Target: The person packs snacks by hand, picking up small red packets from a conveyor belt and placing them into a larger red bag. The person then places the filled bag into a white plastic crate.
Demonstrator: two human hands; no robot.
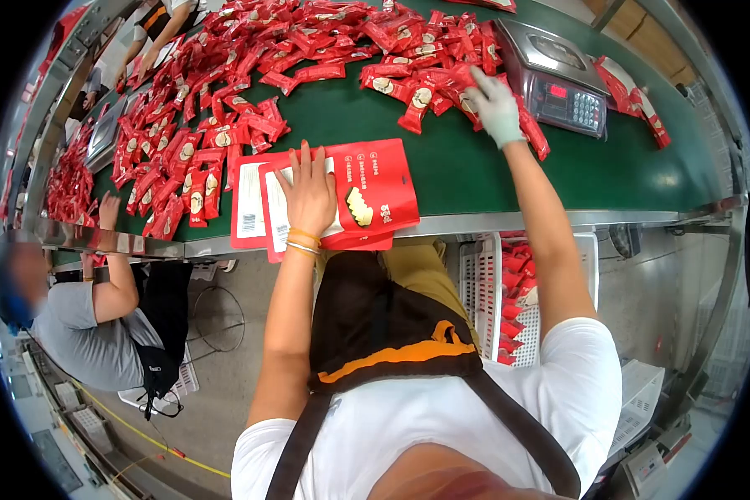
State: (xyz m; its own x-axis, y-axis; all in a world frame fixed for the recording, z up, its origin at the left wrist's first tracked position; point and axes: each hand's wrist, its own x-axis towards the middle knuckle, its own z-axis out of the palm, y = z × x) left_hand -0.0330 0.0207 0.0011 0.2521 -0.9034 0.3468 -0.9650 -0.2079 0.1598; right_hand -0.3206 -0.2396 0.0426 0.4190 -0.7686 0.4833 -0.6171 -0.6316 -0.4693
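Observation:
My left hand (pixel 311 193), bare with bands at the wrist, lies flat with fingers spread on a flat red pouch (pixel 383 187). A second red pouch (pixel 248 200) shows beneath it, near the table's front edge. Farther forward on the right, my right hand (pixel 496 108) wears a pale glove. It reaches into the small red packets (pixel 417 104) beside the scale. Its fingers are partly spread at the packets, and whether they grip one cannot be made out.
A digital scale (pixel 558 87) stands at the right on the green table (pixel 467 179). Below the edge is a white basket (pixel 483 283) with red packets. A seated person (pixel 100 325) works at the left; another person's arm (pixel 154 54) reaches in at the far left.

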